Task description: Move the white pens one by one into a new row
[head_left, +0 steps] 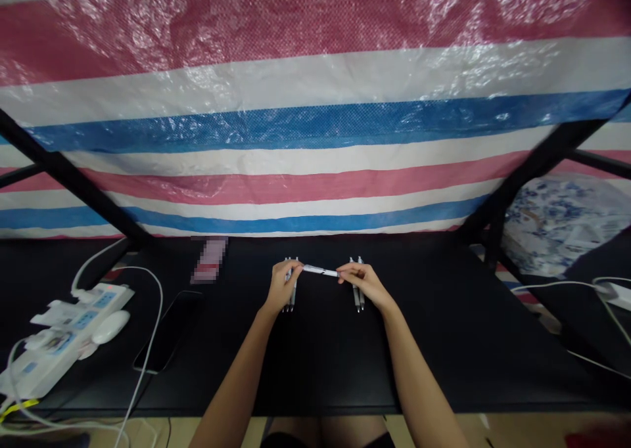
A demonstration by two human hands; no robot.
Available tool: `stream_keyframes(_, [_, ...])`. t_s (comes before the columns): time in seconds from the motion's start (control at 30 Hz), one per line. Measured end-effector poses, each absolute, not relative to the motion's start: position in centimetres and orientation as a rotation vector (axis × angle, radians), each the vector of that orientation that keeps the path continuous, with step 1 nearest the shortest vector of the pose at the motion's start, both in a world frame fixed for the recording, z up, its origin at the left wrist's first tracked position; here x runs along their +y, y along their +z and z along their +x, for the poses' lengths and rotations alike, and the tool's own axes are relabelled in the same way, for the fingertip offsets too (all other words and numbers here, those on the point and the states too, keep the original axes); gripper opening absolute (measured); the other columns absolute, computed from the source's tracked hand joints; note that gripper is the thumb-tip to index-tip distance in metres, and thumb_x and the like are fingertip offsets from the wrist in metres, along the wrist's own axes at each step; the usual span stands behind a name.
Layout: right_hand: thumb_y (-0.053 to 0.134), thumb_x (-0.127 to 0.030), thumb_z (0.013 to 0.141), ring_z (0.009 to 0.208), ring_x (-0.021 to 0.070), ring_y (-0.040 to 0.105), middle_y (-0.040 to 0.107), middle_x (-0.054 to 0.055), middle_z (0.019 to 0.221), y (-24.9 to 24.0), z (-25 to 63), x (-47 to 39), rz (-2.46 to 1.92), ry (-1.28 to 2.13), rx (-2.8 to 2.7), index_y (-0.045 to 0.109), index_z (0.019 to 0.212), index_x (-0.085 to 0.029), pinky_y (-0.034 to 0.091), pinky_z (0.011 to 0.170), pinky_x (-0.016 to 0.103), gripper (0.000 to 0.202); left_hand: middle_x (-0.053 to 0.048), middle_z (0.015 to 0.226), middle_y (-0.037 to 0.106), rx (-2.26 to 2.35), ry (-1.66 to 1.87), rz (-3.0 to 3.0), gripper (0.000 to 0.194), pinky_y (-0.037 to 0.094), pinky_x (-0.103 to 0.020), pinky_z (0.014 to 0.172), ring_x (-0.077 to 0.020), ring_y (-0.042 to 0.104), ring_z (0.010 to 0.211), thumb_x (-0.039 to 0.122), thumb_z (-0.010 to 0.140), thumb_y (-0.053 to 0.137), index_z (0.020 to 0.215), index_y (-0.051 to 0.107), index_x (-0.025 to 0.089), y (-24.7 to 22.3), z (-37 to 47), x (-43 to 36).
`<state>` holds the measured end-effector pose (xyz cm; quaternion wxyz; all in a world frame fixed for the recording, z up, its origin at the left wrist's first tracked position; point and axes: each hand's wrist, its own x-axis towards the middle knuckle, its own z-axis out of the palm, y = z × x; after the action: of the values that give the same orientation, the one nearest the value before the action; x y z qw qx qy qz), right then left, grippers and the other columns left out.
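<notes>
The slim white plastic-looking pen (318, 270) is right between the bare left hand (282, 285) and bare right hand (367, 284), each pinching one end; so neither's really nearer. Long axis runs roughly side to side; right end's a touch lower in view.

tbl (325, 362) blk | L: pwr strip (71, 343), phone (170, 330) | L rear: pink item (210, 264), blurred | mid: pens (355, 297), 2 grps

white pen (312, 269), striped sheet (296, 126)
</notes>
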<state>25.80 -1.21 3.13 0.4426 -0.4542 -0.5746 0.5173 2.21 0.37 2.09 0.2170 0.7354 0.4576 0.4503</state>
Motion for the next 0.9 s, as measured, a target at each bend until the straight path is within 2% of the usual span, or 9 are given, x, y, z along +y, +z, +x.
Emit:
stream_keyframes(0.3, [0.067,-0.042,0.072,0.070,0.0185,0.062,0.069,0.004,0.070,2.5,26.3,-0.9,-1.148,1.236,-1.418,0.071,0.085,-0.018,0.044,0.070,0.031,0.027,-0.003,0.079,0.063,1.224,1.268,1.974,0.027,0.043,-0.028,0.074,-0.0168,0.059,0.079,0.034,0.088,0.044,0.071,0.059,0.019,1.6,1.7,0.8])
stream_keyframes(0.4, [0.069,-0.041,0.069,0.066,0.0173,0.059,0.069,0.004,0.072,2.0,26.3,-0.7,-1.167,1.197,-1.433,0.071,0.085,-0.020,0.044,0.064,0.030,0.027,-0.003,0.079,0.063,1.219,1.263,1.937,0.027,0.043,-0.028,0.075,-0.0169,0.058,0.080,0.034,0.088,0.044,0.071,0.059,0.019,1.5,1.7,0.8])
stream_keyframes(0.63, [0.071,-0.041,0.067,0.054,0.0125,0.047,0.062,0.001,0.064,1.6,26.2,-0.6,-1.208,1.069,-1.493,0.073,0.082,-0.021,0.037,0.052,0.026,0.025,-0.002,0.072,0.060,1.287,1.214,1.921,0.033,0.042,-0.028,0.072,-0.0167,0.056,0.075,0.038,0.089,0.040,0.068,0.057,0.019,1.0,1.6,1.0])
stream_keyframes(0.9, [0.071,-0.037,0.066,0.056,0.0125,0.047,0.065,0.002,0.070,2.2,25.9,-0.7,-1.185,1.041,-1.477,0.073,0.077,-0.021,0.038,0.056,0.028,0.020,-0.003,0.073,0.058,1.252,1.225,1.931,0.032,0.043,-0.028,0.071,-0.0163,0.055,0.075,0.036,0.089,0.040,0.068,0.056,0.019,1.0,1.5,1.0])
